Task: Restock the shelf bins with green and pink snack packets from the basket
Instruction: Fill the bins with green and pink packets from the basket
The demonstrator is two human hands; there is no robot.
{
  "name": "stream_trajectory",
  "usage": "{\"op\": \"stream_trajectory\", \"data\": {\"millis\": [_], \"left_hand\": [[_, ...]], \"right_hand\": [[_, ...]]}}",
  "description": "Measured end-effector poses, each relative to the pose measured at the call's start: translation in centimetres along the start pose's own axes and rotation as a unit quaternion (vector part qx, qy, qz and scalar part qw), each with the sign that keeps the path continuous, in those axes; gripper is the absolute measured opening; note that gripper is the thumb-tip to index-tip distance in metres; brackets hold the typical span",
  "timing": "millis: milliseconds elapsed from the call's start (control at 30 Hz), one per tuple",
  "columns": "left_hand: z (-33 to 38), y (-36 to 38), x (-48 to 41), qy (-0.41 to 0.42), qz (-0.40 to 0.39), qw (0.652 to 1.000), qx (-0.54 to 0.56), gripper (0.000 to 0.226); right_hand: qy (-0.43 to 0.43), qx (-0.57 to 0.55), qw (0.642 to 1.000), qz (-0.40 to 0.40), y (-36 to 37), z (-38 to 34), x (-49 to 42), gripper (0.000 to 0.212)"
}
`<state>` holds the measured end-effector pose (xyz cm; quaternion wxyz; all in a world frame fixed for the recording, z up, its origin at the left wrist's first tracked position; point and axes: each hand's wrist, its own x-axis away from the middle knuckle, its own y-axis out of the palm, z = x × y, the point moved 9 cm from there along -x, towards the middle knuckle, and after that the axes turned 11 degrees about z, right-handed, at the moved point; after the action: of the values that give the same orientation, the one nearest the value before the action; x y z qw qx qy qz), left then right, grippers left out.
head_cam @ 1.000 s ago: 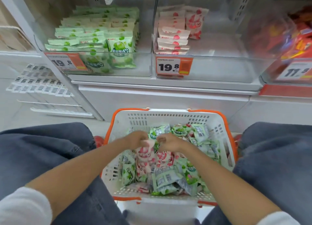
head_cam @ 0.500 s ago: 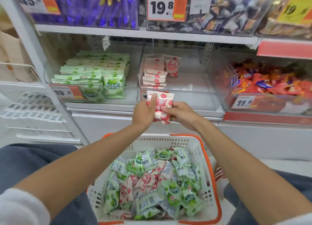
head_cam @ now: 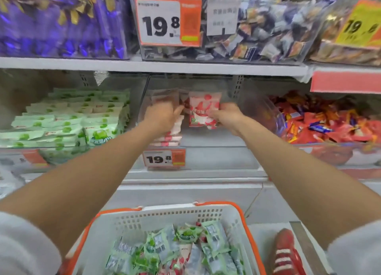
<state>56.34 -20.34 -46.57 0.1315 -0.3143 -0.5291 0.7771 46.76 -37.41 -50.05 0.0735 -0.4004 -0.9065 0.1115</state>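
Fingers of the right hand (head_cam: 226, 118) pinch a pink packet (head_cam: 203, 107) upright inside the middle bin (head_cam: 216, 157). The left hand (head_cam: 162, 118) curls beside it, too blurred to tell whether it holds anything.

Upright in the middle bin (head_cam: 216, 157), one hand-held pink packet (head_cam: 203, 109) beside a low pink stack (head_cam: 171, 139). In the left bin (head_cam: 12, 159), neat green rows (head_cam: 68, 120). In the white basket (head_cam: 165, 214), jumbled green and pink packets (head_cam: 185, 252).

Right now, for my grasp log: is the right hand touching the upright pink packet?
Touching. Head view: the right hand grips the pink packet by its right edge, fingers curled round it, holding it upright.
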Motion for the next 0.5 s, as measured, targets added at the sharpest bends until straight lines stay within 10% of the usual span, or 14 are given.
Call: {"op": "stream_trajectory", "data": {"millis": [500], "left_hand": [[-1.6, 2.6, -1.8, 0.014, 0.047, 0.997, -0.064, 0.052]], "right_hand": [[0.007, 0.116, 0.989, 0.094, 7.7, 3.6, -10.9, 0.046]]}}
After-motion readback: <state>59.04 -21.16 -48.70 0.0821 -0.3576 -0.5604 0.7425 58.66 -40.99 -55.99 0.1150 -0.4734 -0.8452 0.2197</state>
